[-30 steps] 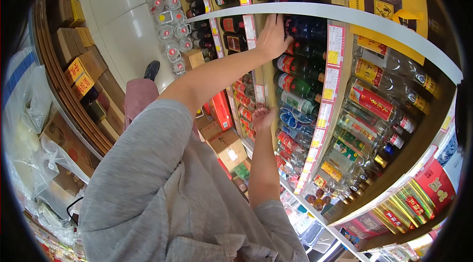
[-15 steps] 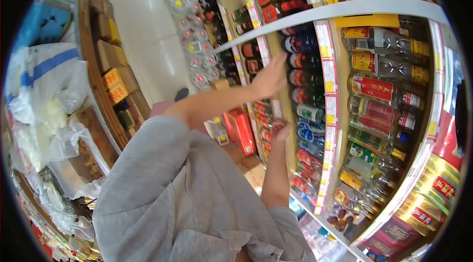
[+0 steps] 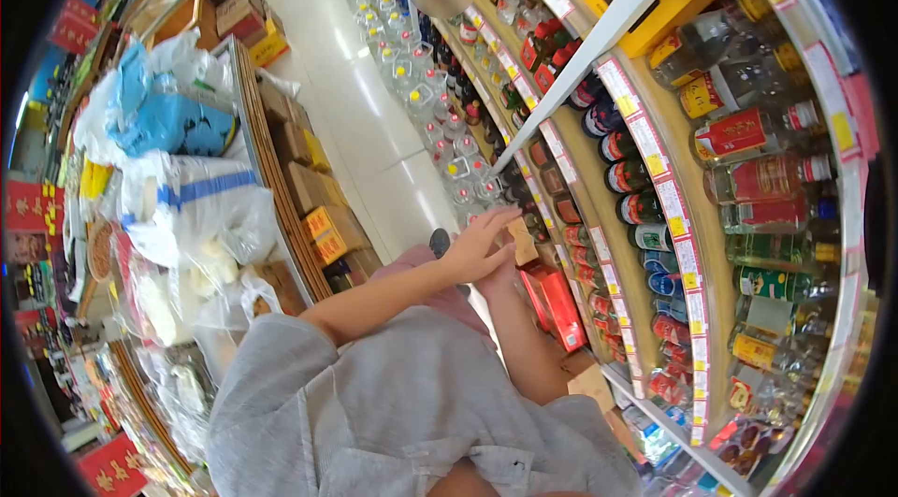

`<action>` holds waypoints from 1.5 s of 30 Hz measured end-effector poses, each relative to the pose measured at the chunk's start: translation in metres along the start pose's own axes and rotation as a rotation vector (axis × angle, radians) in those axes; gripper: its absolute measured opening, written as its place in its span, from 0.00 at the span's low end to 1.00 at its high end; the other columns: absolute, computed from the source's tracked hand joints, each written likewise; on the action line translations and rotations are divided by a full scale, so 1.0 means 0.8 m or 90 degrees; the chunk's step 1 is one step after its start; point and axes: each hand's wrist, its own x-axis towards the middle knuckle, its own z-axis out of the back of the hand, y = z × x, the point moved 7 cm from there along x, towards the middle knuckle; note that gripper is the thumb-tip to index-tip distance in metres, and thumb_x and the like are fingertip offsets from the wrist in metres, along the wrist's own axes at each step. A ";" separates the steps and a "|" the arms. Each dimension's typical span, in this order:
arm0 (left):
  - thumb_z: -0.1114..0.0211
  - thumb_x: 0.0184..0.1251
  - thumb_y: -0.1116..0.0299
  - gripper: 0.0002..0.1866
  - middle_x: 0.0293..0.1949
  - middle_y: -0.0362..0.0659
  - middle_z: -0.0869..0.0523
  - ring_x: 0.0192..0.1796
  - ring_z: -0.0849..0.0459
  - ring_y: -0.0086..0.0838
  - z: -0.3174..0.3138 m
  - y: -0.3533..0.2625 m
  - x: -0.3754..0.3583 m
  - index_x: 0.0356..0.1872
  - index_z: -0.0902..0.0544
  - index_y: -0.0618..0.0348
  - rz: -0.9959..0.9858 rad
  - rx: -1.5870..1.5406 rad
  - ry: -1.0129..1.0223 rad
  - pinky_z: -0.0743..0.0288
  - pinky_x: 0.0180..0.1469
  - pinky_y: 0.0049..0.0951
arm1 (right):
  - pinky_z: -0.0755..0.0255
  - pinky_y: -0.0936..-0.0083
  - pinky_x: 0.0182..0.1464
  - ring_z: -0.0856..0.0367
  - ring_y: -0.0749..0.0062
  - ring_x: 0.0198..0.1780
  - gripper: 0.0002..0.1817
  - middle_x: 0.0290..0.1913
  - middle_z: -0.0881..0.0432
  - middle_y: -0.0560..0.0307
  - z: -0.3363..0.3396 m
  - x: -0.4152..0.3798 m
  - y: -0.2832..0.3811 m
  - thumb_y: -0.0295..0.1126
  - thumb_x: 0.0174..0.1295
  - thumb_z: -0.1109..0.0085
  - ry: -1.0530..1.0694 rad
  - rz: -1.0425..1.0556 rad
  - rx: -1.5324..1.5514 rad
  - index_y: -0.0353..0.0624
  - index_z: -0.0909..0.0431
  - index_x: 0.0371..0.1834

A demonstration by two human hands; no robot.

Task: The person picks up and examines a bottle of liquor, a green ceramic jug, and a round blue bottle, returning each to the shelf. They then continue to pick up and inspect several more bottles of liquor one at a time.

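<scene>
My left hand (image 3: pixel 480 248) is in front of my body at the middle of the view, with its fingers apart and nothing visible in them. It lies over my right hand (image 3: pixel 496 280), and the two seem to touch. The fingers of my right hand are mostly hidden behind the left one. Just right of both hands, near the floor, are a small tan box (image 3: pixel 522 242) and a red box (image 3: pixel 553 308). Dark bottles (image 3: pixel 639 208) lie further right on a shelf, apart from my hands.
Shelves of glass bottles (image 3: pixel 748 134) fill the right side, with a grey metal bar (image 3: pixel 599 46) crossing in front. Clear jugs (image 3: pixel 416 97) stand along the tiled floor (image 3: pixel 351 95). On the left are plastic bags (image 3: pixel 192 202) and cardboard boxes (image 3: pixel 313 188).
Both hands have drawn away from the bottle shelf and come together in front of my body. The view has turned, showing more of the left side and the floor.
</scene>
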 end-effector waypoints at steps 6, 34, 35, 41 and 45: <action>0.40 0.78 0.64 0.19 0.60 0.52 0.14 0.64 0.17 0.51 0.066 0.175 0.016 0.64 0.18 0.59 0.054 0.115 -0.114 0.25 0.67 0.49 | 0.38 0.58 0.79 0.31 0.61 0.78 0.37 0.78 0.28 0.51 -0.130 -0.011 0.020 0.63 0.81 0.57 0.128 0.043 -0.071 0.44 0.32 0.78; 0.34 0.81 0.66 0.14 0.48 0.47 0.09 0.47 0.09 0.31 0.527 0.497 -0.007 0.57 0.16 0.64 0.438 -0.135 -0.156 0.17 0.53 0.32 | 0.24 0.53 0.70 0.18 0.43 0.67 0.26 0.65 0.15 0.37 -0.376 0.538 0.279 0.44 0.72 0.43 -0.501 0.418 -1.063 0.36 0.17 0.64; 0.34 0.81 0.66 0.14 0.48 0.47 0.09 0.47 0.09 0.31 0.526 0.500 -0.004 0.58 0.17 0.64 0.437 -0.139 -0.153 0.17 0.53 0.32 | 0.24 0.53 0.70 0.18 0.43 0.67 0.26 0.65 0.16 0.37 -0.372 0.538 0.278 0.44 0.72 0.43 -0.504 0.419 -1.041 0.37 0.18 0.65; 0.36 0.82 0.65 0.15 0.49 0.48 0.08 0.48 0.09 0.31 0.556 0.492 0.026 0.60 0.18 0.63 0.391 -0.154 -0.113 0.17 0.53 0.32 | 0.24 0.52 0.68 0.16 0.43 0.62 0.24 0.60 0.14 0.41 -0.433 0.498 0.244 0.40 0.71 0.41 -0.519 0.674 -1.124 0.38 0.18 0.65; 0.36 0.82 0.64 0.16 0.49 0.47 0.08 0.48 0.09 0.30 0.583 0.512 0.049 0.61 0.18 0.63 0.403 -0.132 -0.096 0.18 0.53 0.31 | 0.25 0.53 0.67 0.16 0.43 0.60 0.22 0.57 0.14 0.40 -0.498 0.537 0.222 0.38 0.71 0.41 -0.336 0.646 -1.071 0.38 0.18 0.64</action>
